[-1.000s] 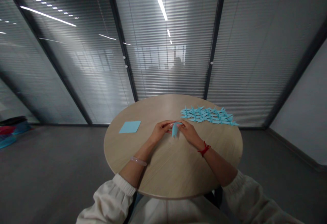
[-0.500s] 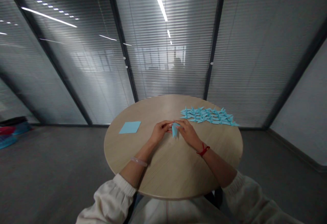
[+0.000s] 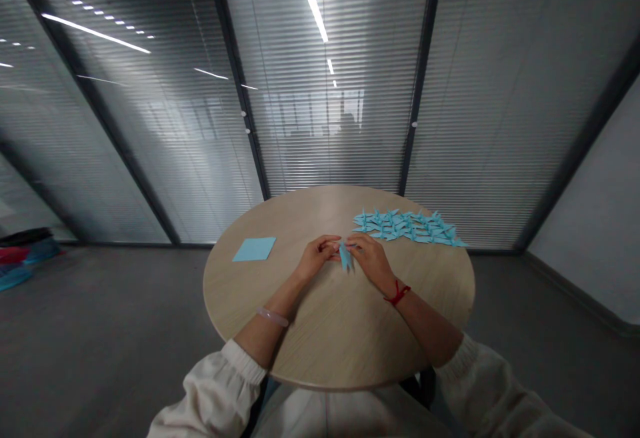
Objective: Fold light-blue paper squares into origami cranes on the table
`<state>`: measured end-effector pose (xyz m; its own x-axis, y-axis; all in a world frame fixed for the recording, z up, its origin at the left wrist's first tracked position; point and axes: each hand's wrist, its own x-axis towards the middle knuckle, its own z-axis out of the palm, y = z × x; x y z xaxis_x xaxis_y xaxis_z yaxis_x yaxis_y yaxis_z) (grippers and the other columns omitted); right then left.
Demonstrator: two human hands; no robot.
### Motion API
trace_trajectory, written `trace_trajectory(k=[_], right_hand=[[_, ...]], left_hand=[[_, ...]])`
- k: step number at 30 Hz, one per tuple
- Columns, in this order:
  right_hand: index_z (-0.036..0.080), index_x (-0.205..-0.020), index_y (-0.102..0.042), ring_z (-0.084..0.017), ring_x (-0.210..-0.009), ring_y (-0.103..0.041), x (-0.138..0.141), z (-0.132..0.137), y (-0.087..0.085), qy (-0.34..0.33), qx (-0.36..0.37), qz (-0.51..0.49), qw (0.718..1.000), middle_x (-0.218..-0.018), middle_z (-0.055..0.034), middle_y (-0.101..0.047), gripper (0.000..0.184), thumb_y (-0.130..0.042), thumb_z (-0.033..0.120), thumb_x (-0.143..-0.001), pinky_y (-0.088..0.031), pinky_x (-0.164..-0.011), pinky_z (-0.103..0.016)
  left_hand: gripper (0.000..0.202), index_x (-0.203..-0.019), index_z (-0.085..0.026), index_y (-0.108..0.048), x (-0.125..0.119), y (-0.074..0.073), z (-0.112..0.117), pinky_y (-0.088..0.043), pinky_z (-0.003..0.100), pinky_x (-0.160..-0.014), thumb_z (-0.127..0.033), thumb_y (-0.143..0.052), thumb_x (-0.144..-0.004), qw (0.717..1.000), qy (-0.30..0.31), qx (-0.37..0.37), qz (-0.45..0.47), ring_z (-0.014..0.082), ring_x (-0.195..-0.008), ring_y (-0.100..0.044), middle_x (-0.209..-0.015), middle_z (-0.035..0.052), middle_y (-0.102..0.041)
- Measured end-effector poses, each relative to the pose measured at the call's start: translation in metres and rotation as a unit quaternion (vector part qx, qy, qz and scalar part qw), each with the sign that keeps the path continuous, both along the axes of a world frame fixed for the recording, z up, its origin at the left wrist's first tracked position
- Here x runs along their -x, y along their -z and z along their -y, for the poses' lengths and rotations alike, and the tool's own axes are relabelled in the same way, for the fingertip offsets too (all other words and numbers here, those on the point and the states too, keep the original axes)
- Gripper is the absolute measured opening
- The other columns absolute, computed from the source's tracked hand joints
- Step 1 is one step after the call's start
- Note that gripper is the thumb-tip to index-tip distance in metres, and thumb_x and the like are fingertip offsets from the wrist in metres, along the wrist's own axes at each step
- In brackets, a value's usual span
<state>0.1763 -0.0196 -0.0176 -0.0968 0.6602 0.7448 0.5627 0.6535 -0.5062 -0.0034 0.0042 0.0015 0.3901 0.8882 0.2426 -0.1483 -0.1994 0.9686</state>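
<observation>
Between my two hands is a small piece of folded blue paper (image 3: pixel 345 258), narrow and split into points at its lower end. My left hand (image 3: pixel 317 255) pinches its upper left side with thumb and fingers. From the other side my right hand (image 3: pixel 369 256) grips the top right of the paper, fingers curled over it. Fingertips hide the upper part of the folds. Off to the left lies a flat stack or sheet of blue square paper (image 3: pixel 255 249). Beyond my right hand rest several folded blue paper cranes (image 3: pixel 407 225), set close together in rows.
The round wooden table (image 3: pixel 330 345) carries all the paper. Behind it stands a glass partition with blinds (image 3: pixel 330 158). A blue and red container or bag (image 3: pixel 30 251) sits on the floor at far left.
The folded paper has tilted slightly, its lower tip shifting a little right. My right fingers have drawn back slightly from the left ones and bent more at the top.
</observation>
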Motion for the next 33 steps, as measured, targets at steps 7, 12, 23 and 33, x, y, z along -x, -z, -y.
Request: trace_trajectory(k=[7,12,23,33], right_hand=[[0.021,-0.111,-0.067,-0.021,-0.100,-0.059,0.002,0.001,0.000,-0.012,0.019,-0.010,1.000,-0.107,-0.0090,-0.063,0.027,-0.056,0.018,-0.087,-0.050,-0.092,-0.039],[0.020,-0.108,-0.068,-0.022,-0.105,-0.058,0.003,0.003,-0.003,-0.013,0.011,0.002,1.000,-0.109,-0.0100,-0.062,0.024,-0.054,0.018,-0.088,-0.047,-0.096,-0.041],[0.025,-0.109,-0.069,-0.022,-0.121,-0.049,0.000,0.004,0.000,0.019,-0.022,0.011,1.000,-0.129,-0.0082,-0.053,0.023,-0.056,0.026,-0.089,-0.041,-0.105,-0.042],[0.025,-0.096,-0.069,-0.026,-0.106,-0.051,0.002,0.014,-0.010,0.085,-0.050,0.114,0.989,-0.108,-0.0085,-0.058,0.016,-0.054,0.026,-0.091,-0.042,-0.095,-0.046]], left_hand=[[0.051,-0.101,-0.011,-0.064,0.002,0.002,-0.002,-0.055,0.035,-0.078,-0.043,-0.079,-0.065,1.000,0.004,0.007,0.008,0.0174,-0.080,-0.066,-0.082,0.0052,-0.069],[0.053,-0.105,-0.012,-0.063,0.001,0.001,0.001,-0.054,0.035,-0.081,-0.038,-0.082,-0.063,0.999,0.020,0.029,0.008,0.0170,-0.082,-0.066,-0.090,0.0065,-0.070],[0.054,-0.107,-0.013,-0.065,0.001,0.002,0.004,-0.053,0.032,-0.081,-0.035,-0.083,-0.062,0.998,0.026,0.047,0.026,0.0153,-0.085,-0.065,-0.098,0.0077,-0.070],[0.055,-0.110,-0.013,-0.063,0.000,0.001,0.007,-0.052,0.034,-0.084,-0.035,-0.082,-0.064,0.998,0.032,0.048,0.037,0.0157,-0.084,-0.066,-0.096,0.0072,-0.070]])
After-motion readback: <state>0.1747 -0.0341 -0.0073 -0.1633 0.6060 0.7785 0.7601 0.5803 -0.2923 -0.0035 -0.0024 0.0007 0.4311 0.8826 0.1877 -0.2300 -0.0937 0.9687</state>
